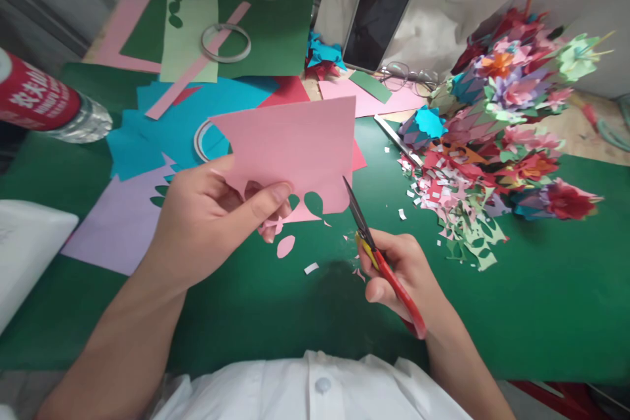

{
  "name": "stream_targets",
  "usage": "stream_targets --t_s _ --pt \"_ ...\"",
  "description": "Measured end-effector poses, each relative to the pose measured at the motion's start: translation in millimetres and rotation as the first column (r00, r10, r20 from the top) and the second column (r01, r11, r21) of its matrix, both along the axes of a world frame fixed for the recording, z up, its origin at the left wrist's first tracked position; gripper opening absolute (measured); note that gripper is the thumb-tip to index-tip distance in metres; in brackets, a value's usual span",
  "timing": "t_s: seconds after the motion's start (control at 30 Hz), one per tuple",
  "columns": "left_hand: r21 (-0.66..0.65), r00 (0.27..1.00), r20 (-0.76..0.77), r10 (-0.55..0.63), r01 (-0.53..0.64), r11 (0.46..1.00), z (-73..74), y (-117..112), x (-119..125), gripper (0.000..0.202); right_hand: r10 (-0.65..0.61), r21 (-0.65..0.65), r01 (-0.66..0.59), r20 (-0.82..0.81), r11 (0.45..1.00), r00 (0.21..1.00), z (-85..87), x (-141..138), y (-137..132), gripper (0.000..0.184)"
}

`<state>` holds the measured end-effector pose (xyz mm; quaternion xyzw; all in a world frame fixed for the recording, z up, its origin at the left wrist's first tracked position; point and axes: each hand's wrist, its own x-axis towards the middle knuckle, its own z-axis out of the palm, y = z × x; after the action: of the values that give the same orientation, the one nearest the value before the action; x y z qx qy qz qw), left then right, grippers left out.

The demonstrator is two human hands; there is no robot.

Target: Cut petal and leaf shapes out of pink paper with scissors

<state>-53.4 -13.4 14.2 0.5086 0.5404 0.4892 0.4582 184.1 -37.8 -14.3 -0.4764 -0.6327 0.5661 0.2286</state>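
My left hand point(216, 223) pinches the lower edge of a pink paper sheet point(295, 144), holding it up above the green table cover point(275, 302). Petal-shaped holes are cut along the sheet's bottom edge. My right hand point(398, 275) grips red-handled scissors point(378, 256), whose blades point up at the sheet's lower right corner. A cut pink petal point(285, 246) lies on the green cover below the sheet.
A heap of colourful paper flowers point(512, 111) and paper scraps point(457, 210) fills the right side. Blue, purple, green and pink sheets lie at the left, with tape rolls point(225, 42). A bottle point(44, 105) lies far left; glasses point(406, 73) and a phone point(388, 6) at the back.
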Motion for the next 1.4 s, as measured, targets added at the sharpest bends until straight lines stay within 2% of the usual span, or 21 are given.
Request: stream_targets --t_s 0.17,0.3,0.37,0.43,0.5,0.57,0.6,0.63,0.67,0.73,0.8,0.83,0.87,0.93,1.07,1.2,1.4 --pt "0.015 0.999 -0.035 -0.014 0.015 1.000 1.2 -2.0 -1.9 0.019 0.005 -0.009 -0.005 -0.005 1.000 1.000 -1.1 0.7 -0.8 0.068" --pt "0.035 0.996 -0.044 0.079 -0.077 0.996 -7.4 -1.5 -2.6 0.007 0.006 -0.020 -0.006 -0.016 1.000 1.000 -1.0 0.0 -0.8 0.068" --pt "0.120 0.987 -0.066 0.146 -0.138 0.983 -15.5 0.6 -0.3 0.024 -0.004 -0.030 0.003 -0.032 1.000 0.999 -1.3 -0.9 -1.4 0.068" --pt "0.315 0.973 -0.121 0.196 -0.150 0.937 -22.7 1.7 4.0 0.055 -0.026 -0.041 0.023 -0.061 0.999 0.998 -2.5 -2.2 -2.7 0.068" --pt "0.473 0.913 -0.258 0.315 -0.165 0.865 -26.2 -0.6 10.1 0.067 -0.067 -0.054 0.062 -0.098 0.997 0.993 -4.3 -3.8 -4.8 0.067" --pt "0.567 0.847 -0.341 0.409 -0.162 0.808 -25.1 -6.8 17.5 0.051 -0.119 -0.071 0.110 -0.134 0.991 0.984 -6.1 -6.0 -7.4 0.067" --pt "0.617 0.831 -0.368 0.417 -0.117 0.778 -23.2 -10.7 21.5 0.040 -0.143 -0.082 0.132 -0.152 0.988 0.978 -6.9 -7.4 -8.8 0.067" --pt "0.632 0.835 -0.403 0.374 -0.042 0.774 -20.9 -14.7 25.6 0.030 -0.163 -0.092 0.149 -0.168 0.985 0.972 -7.6 -8.9 -10.2 0.067" --pt "0.592 0.855 -0.447 0.264 0.061 0.803 -18.4 -18.2 29.7 0.020 -0.179 -0.100 0.163 -0.183 0.981 0.967 -8.1 -10.5 -11.5 0.067" --pt "0.386 0.895 -0.447 0.014 0.178 0.905 -14.2 -23.1 37.1 0.012 -0.196 -0.107 0.176 -0.216 0.979 0.957 -8.8 -13.8 -13.9 0.066" --pt "0.117 0.943 -0.286 -0.173 0.214 0.970 -11.6 -24.5 42.8 0.013 -0.199 -0.108 0.178 -0.240 0.978 0.950 -9.6 -16.6 -15.8 0.065" --pt "0.006 0.963 -0.172 -0.206 0.210 0.978 -11.0 -24.2 44.7 0.014 -0.198 -0.106 0.177 -0.245 0.979 0.949 -10.0 -17.7 -16.5 0.065" --pt "-0.083 0.977 -0.058 -0.205 0.200 0.976 -10.7 -23.4 46.1 0.016 -0.194 -0.103 0.173 -0.243 0.979 0.950 -10.4 -18.7 -17.1 0.065" --pt "-0.189 0.984 0.125 -0.130 0.152 0.970 -10.9 -21.5 47.4 0.018 -0.180 -0.083 0.165 -0.226 0.983 0.957 -11.3 -20.0 -17.5 0.065" --pt "-0.262 0.948 0.318 0.026 0.061 0.963 -12.8 -19.3 47.0 0.011 -0.138 -0.032 0.135 -0.209 0.990 0.968 -12.6 -21.2 -17.2 0.065" --pt "-0.250 0.917 0.396 0.052 0.054 0.967 -13.8 -18.9 45.8 0.012 -0.126 -0.024 0.124 -0.219 0.992 0.968 -12.6 -21.6 -17.1 0.064" --pt "-0.191 0.914 0.401 0.062 0.018 0.981 -14.8 -18.0 44.7 0.015 -0.113 -0.016 0.112 -0.201 0.994 0.973 -12.0 -21.6 -16.5 0.064"
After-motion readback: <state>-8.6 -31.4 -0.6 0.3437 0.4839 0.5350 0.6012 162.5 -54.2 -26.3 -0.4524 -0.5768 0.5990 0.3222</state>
